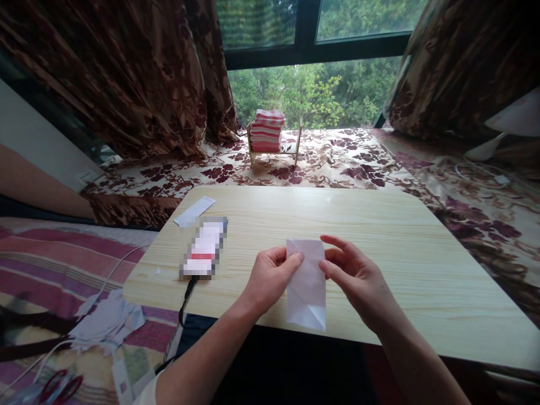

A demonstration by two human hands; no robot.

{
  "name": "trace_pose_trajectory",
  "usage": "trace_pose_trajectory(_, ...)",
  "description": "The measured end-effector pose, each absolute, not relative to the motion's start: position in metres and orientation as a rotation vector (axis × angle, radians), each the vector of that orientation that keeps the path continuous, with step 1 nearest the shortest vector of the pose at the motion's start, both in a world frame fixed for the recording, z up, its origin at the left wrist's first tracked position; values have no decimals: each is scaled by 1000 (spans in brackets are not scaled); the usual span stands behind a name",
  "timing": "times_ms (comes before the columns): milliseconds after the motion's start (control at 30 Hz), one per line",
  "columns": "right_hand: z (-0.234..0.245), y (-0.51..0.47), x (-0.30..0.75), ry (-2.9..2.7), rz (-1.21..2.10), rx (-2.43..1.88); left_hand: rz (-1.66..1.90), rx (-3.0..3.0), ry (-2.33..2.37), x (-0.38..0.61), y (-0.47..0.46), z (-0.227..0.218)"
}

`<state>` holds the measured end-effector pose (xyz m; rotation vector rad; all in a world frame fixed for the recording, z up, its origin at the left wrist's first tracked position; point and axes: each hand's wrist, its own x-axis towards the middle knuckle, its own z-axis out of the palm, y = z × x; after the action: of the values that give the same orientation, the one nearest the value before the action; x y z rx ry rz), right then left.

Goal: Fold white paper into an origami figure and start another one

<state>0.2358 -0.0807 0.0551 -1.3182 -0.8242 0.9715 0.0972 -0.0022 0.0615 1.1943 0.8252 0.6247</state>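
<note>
One pale, wood-grained surface [400, 270] with rounded corners spreads out before me. Beyond its left edge is a striped bed [25, 264], which carries a loose heap of white paper pieces [109, 320].

Both my hands are at the middle of the near edge. My left hand [270, 275] has its grip closed on a white folded paper [307, 287], thumb flat on the front, fingers curled behind the left side. My right hand [358, 278] meets the paper's right side, thumb at the edge and forefinger by the upper corner; whether that grip pinches or merely touches, I cannot tell. The paper is longer than wide, marked with slanting creases, its lower end close to the near edge of the surface.

Smaller, toward the left edge, lies a phone [205, 247], its screen blurred out. By the far left corner a strip of white paper [194, 211] lies flat.

I judge the step in hand to be folding, with the layers being lined up. The next move seems to call for a steady left grip while the right fingers square the side and press it gently, since thin paper could slip or buckle.
</note>
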Motion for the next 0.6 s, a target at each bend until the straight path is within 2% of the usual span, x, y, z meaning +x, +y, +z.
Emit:
trace_pose_trajectory(233, 49, -77, 231, -780, 1042, -1315, 604, 1215, 840, 97, 1, 58)
trace_pose_trajectory(600, 27, -81, 229, -792, 935, -1446, 596, 1373, 894, 96, 4, 40)
